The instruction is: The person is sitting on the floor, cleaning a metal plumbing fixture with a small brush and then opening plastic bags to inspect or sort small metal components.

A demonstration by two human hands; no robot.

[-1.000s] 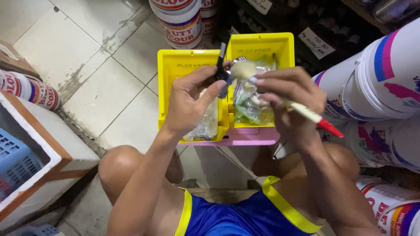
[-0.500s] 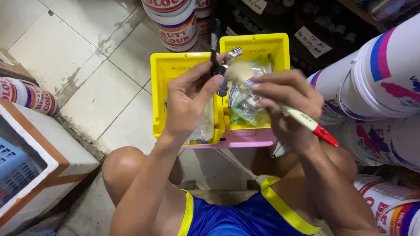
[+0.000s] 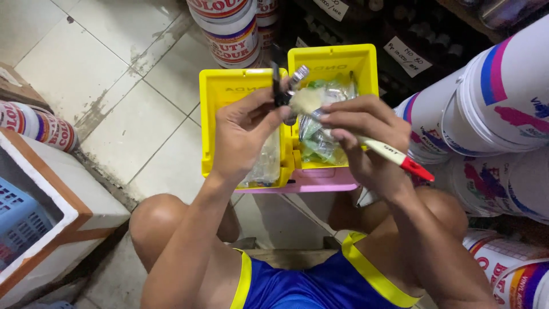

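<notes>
My left hand [image 3: 243, 134] pinches a small dark part with a shiny metal end [image 3: 284, 87] between thumb and fingers, above two yellow bins. My right hand [image 3: 360, 134] grips a paintbrush [image 3: 366, 143] with a cream handle and red tip; its pale bristles touch the small part. Below the hands, the left yellow bin [image 3: 220, 109] holds clear plastic bags, and the right yellow bin [image 3: 354, 60] holds bags with green contents. Both bins rest on a pink stand [image 3: 320, 182].
Large white paint buckets [image 3: 503, 97] are stacked at the right, more buckets [image 3: 229, 28] stand at the top. A white box with a blue basket [image 3: 28, 212] sits at the left, a tin [image 3: 34, 126] beside it. My bare knees flank the bins on the tiled floor.
The brush bristles have shifted slightly left against the small part in my left hand; the view has drifted a little, hands staying over the bins.
</notes>
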